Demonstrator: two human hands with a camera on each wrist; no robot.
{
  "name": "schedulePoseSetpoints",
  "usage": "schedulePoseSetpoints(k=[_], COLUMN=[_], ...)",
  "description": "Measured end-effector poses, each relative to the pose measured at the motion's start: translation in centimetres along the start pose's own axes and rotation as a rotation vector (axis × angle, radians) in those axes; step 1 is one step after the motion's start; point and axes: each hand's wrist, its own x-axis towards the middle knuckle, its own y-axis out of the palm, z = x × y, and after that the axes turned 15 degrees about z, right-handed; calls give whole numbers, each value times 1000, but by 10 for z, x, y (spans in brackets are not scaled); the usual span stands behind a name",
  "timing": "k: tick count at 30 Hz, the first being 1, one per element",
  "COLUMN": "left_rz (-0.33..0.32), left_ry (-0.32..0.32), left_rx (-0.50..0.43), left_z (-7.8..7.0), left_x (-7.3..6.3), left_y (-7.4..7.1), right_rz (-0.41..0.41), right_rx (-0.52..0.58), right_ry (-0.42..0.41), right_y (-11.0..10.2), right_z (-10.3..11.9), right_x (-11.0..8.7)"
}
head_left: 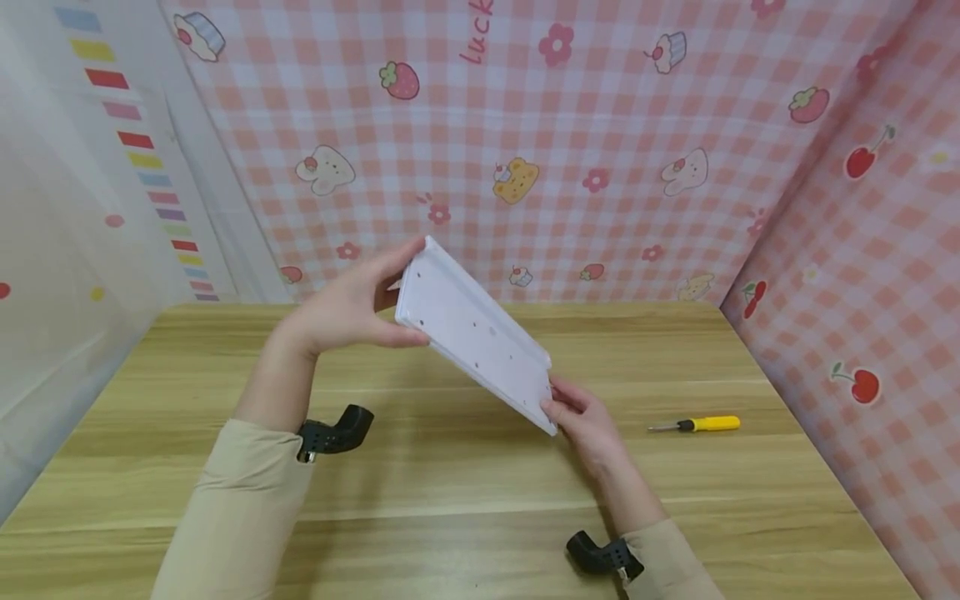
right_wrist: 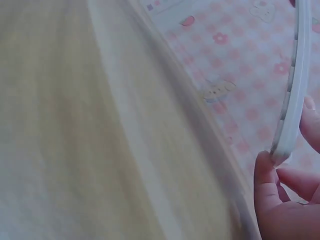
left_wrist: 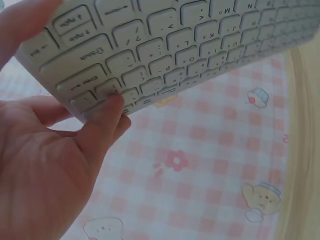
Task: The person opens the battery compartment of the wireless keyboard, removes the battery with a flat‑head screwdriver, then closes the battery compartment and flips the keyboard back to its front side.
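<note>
A white keyboard (head_left: 480, 333) is held up above the table, tilted, its left end higher than its right. Its plain underside, dotted with small dark holes, faces the head camera; the left wrist view shows the keys (left_wrist: 165, 50) on the other face. My left hand (head_left: 348, 304) grips the raised end, thumb and fingers on opposite edges. At the lower end my right hand (head_left: 588, 421) pinches the corner between thumb and fingers. In the right wrist view the keyboard (right_wrist: 292, 95) appears edge-on. On the table to the right lies a screwdriver (head_left: 712, 424) with a yellow handle.
The wooden table (head_left: 450, 533) spreads beneath both hands. A pink checked cloth (head_left: 480, 125) hangs behind it, and another checked cloth (head_left: 885, 275) hangs along the right side. Whitish sheeting (head_left: 75, 208) covers the left. Black wrist cameras (head_left: 337, 431) sit at both sleeves.
</note>
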Motion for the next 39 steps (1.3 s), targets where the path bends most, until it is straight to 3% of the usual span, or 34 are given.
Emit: schedulePoseSetpoints(k=[7,14,21,27,33,39], left_rz=[4,-47,-99,-115,-142,-163], left_ry=[-112,-126,-130,-167,-233,-268], left_rx=[-6,-84,-82,2,46,27], left_z=[20,48,73,89,97,104], left_x=[-14,-29,-51,-73,-90,-101], left_y=[2,12,29,44,59,74], right_rz=[-101,-141,-108,-63,7,129], right_rx=[-10,-142,-331,-452,-524,-580], right_ry=[-3,40,92,114,70,22], right_y=[-13,-19,-24,-25,-23,-26], right_z=[9,19,23,24,29,30], right_x=[-2,-4,-10,-16,-20,-20])
